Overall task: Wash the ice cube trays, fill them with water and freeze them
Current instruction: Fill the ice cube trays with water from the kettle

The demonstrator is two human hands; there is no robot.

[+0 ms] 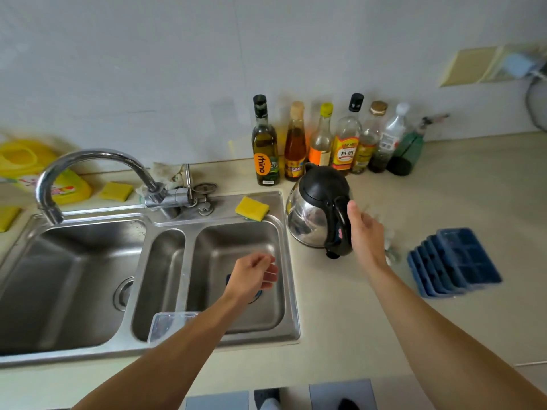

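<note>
- A stack of dark blue plastic ice cube trays [454, 263] sits on the beige countertop [340, 306] at the right, well apart from the sink. The trays are offset like steps; at least four edges show, but the exact number cannot be told.
- One stainless steel sink [291, 291] has three basins: a large one on the left, a narrow one in the middle and a square one on the right.
- One clear plastic rectangular piece [171, 324] rests at the near end of the narrow basin.
- The left hand [254, 273] hovers over the right basin, its fingers loosely curled and holding nothing visible.
- The right hand [365, 229] is just beside the black handle of the one steel kettle with a black lid [318, 214]. The thumb is straight and lies at the handle; the fingers are blurred and appear spread, not wrapped around it.
- One curved chrome tap [88, 173] arches over the large basin.
- Three yellow sponges show: one on the sink's back rim [252, 208], one on the counter behind the tap [116, 191], one at the left edge [9, 217].
- Seven bottles [346, 137] stand in one row against the white wall behind the kettle.
- One yellow detergent bottle [68, 187] lies at the far left.
</note>
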